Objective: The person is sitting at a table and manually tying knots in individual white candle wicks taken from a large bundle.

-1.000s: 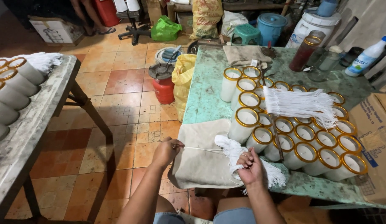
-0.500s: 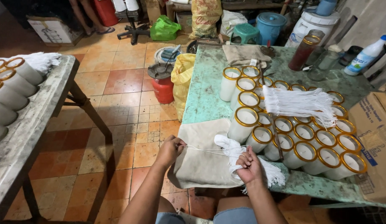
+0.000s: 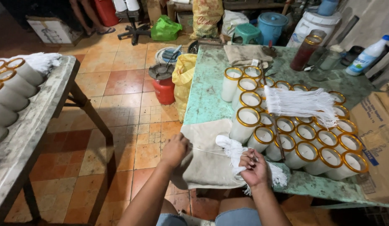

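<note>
Green surface (image 3: 207,98) at 1 o'clock. On it a block of white candle glasses (image 3: 305,142) with gold rims, a loose bunch of strings (image 3: 301,102) laid across their tops. Beige cloth (image 3: 205,161) hangs over the near edge at 12 o'clock. Right hand (image 3: 255,167) is closed around a wick bundle (image 3: 236,152) on the cloth. Left hand (image 3: 175,150) at 9 o'clock of it pinches one wick (image 3: 209,150), stretched between both hands.

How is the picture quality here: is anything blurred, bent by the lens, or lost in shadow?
Head view: the left hand and right hand are sharp, the thin white string between them readable; the wide lens bows the green table and grey bench; the top left corner falls into dark shadow.
</note>
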